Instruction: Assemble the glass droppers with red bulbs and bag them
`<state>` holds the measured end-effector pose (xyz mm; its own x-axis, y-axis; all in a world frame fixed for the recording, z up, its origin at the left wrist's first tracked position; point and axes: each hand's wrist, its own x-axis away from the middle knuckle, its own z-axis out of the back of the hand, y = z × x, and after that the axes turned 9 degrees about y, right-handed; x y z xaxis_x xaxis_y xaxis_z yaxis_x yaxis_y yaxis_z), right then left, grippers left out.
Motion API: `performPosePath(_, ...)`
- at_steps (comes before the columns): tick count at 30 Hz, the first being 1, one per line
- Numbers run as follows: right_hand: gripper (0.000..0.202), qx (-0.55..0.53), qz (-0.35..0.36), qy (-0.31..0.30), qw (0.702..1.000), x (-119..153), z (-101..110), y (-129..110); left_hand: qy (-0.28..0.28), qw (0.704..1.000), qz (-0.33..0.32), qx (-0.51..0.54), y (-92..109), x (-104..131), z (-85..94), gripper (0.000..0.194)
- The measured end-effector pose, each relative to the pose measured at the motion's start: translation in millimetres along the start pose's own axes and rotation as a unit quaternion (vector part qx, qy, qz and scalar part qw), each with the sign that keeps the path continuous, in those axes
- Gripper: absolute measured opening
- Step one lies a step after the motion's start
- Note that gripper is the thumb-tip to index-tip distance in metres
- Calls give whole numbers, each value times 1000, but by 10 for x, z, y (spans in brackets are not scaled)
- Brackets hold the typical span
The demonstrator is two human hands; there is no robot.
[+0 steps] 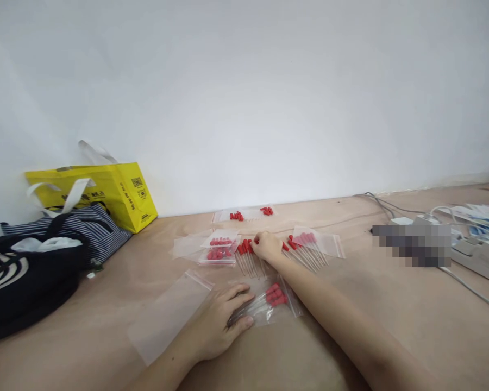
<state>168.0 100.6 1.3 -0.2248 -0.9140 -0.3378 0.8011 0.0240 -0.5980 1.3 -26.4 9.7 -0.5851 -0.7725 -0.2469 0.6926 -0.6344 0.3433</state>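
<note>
My left hand (224, 317) lies with fingers apart on the left end of a clear plastic bag (264, 315), which holds several thin sticks with red heads (276, 294). Farther back, my right hand (268, 246) is closed in a pinch on a red-headed stick (261, 263); its head is mostly hidden by the fingers. Just left of it, loose red-headed sticks (244, 248) lie side by side on the table. More sticks (305, 255) fan out to the right, some of their heads under a clear bag (328, 244).
Filled bags of red pieces (218, 254) lie left of the loose sticks. A flat bag (169, 315) is beside my left forearm. Red pieces (236, 216) rest near the wall. A yellow bag (136, 195) and black bag (32, 277) stand left; cables and a power strip (478, 255) lie right.
</note>
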Motion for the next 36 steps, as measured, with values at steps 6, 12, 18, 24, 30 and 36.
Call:
performPosePath(6,21,-147,2,48,988,-75,289,237,2,1000,4,15,0,9,-1,38)
performPosePath(12,46,-267,-24,107,958,244,786,838,19,999,19,26,21,7,-4,37)
performPosePath(18,45,-428,-118,96,891,658,847,1057,25,999,22,13,40,-4,-11,37)
performPosePath(24,44,-459,-152,61,873,745,769,967,21,999,27,12,62,-12,4,37)
performPosePath(30,40,-502,-176,14,846,918,731,861,23,999,31,20,68,-12,7,37)
performPosePath(36,33,-491,-103,-177,847,961,802,817,17,999,34,11,99,-25,14,36)
